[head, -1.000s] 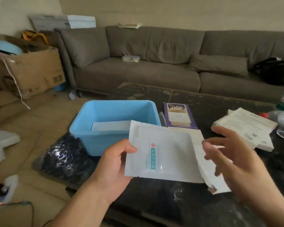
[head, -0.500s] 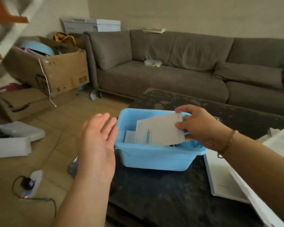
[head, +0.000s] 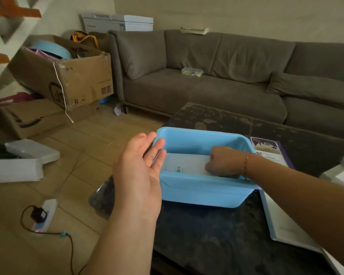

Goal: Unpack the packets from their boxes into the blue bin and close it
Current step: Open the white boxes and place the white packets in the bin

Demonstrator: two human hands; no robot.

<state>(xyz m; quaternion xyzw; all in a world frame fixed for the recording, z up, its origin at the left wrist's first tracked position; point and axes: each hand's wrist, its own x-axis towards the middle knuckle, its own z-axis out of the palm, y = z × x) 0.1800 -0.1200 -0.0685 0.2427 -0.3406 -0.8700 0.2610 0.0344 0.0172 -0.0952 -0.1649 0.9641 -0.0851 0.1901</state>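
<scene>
A grey sofa is seen beyond the blue bin, and the dark counter carries the bin on its near left corner. A brown cardboard carton stands on the floor far left of the bin; black print and square codes are stamped on its side, but none of it can be read. A white box lies behind the sofa arm, its lettering too blurred to make out.

The bin is open, light blue plastic with rounded corners and a flared rim. A white packet lies flat inside it, marked with a small red cross over a teal stripe; the print is too small to read. The right part of the packet is covered by the right hand, which is lowered into the bin with its fingers curled down onto the packet; whether it is pinched cannot be told. The left hand is held just left of the bin, palm up, fingers spread and holding nothing.

A purple box lies just right of the bin, partly hidden by the right forearm, its wording unreadable. White packaging right of the bin is cut off by the frame edge.
</scene>
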